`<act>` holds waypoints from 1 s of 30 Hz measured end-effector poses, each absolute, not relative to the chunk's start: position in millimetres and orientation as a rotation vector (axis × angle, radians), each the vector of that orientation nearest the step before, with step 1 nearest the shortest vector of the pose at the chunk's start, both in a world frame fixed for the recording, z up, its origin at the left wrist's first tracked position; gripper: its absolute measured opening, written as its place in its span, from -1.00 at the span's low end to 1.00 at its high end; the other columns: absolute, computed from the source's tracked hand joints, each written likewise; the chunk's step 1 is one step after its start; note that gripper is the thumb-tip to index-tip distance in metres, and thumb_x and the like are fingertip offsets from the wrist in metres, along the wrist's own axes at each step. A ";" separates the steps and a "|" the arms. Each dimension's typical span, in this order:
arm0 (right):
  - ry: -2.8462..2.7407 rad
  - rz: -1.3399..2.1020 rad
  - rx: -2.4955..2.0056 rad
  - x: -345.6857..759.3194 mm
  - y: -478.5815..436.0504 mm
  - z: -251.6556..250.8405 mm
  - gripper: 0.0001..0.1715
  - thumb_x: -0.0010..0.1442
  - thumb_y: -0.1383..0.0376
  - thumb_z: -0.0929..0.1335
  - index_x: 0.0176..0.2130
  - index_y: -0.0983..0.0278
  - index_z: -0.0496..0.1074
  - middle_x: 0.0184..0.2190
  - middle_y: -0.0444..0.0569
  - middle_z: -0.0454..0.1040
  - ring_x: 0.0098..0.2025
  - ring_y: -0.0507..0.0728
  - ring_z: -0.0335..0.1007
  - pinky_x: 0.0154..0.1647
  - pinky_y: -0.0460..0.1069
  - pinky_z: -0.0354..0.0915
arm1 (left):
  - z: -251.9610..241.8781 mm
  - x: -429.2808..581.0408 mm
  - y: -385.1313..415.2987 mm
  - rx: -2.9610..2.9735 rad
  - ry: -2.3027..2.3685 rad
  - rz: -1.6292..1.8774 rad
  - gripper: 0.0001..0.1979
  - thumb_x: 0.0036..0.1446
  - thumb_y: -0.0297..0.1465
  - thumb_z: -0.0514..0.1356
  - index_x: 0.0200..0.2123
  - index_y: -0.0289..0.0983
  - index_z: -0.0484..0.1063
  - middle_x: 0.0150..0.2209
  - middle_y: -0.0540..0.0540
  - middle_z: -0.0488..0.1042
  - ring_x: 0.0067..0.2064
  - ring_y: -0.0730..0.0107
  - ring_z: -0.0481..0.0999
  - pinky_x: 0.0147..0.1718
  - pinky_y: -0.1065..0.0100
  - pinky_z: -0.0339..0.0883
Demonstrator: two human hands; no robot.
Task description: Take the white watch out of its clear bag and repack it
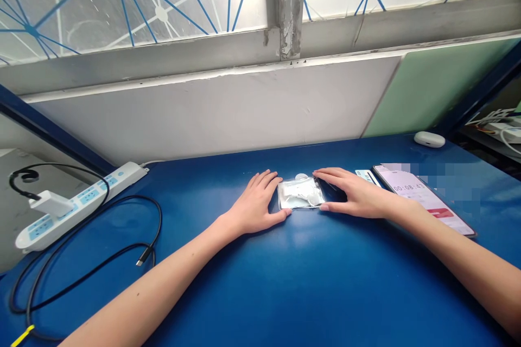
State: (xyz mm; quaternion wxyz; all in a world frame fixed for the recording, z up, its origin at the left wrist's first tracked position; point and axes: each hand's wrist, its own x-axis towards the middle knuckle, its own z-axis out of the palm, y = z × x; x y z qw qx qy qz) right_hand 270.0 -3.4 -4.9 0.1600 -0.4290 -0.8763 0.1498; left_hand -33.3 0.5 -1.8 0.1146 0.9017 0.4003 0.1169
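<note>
A small clear plastic pouch (301, 193) with something white inside, perhaps a thin cable, lies flat on the blue table (260, 282). At its left edge rests my left hand (260, 203), fingers stretched out and the thumb at the near corner. My right hand (352, 192) is on the other side, with thumb and fingers apart, touching the pouch's right edge. A small round white piece (302, 177) shows at the pouch's far edge. Neither hand is closed around the pouch.
On the right lie a phone (423, 195) showing a timer, a light-blue card (367, 177) and a white rounded case (429, 139). To the left are a white power strip (87, 198) with a plugged-in charger (52, 204) and a looped black cable (87, 271).
</note>
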 end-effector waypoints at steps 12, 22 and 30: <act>-2.534 0.416 -1.202 269.0 -3.0 -4.9 -0.11 0.20 -0.11 0.34 0.36 0.19 0.13 0.31 0.15 0.24 0.31 0.43 0.15 0.25 0.34 0.21 | 0.1 -31.7 0.2 2.661 1.193 0.293 -0.24 0.21 0.01 0.14 0.31 -0.34 0.14 0.36 -0.33 0.10 0.40 -0.10 -0.01 0.35 -0.10 -0.14; -2.564 0.462 -1.214 271.8 -2.0 -3.9 -0.07 0.20 -0.13 0.34 0.38 0.18 0.09 0.34 0.13 0.19 0.34 0.42 0.09 0.29 0.32 0.15 | -2.9 -33.4 0.8 2.676 1.188 0.312 -0.25 0.21 0.02 0.13 0.31 -0.30 0.14 0.36 -0.29 0.11 0.40 -0.10 0.00 0.35 -0.10 -0.14; -2.567 0.473 -1.243 271.8 -0.9 -4.1 -0.05 0.18 -0.16 0.33 0.37 0.19 0.10 0.35 0.12 0.18 0.35 0.40 0.08 0.31 0.29 0.13 | -1.4 -32.7 0.7 2.670 1.188 0.296 -0.25 0.21 0.01 0.13 0.30 -0.33 0.15 0.36 -0.32 0.11 0.41 -0.10 -0.01 0.35 -0.10 -0.15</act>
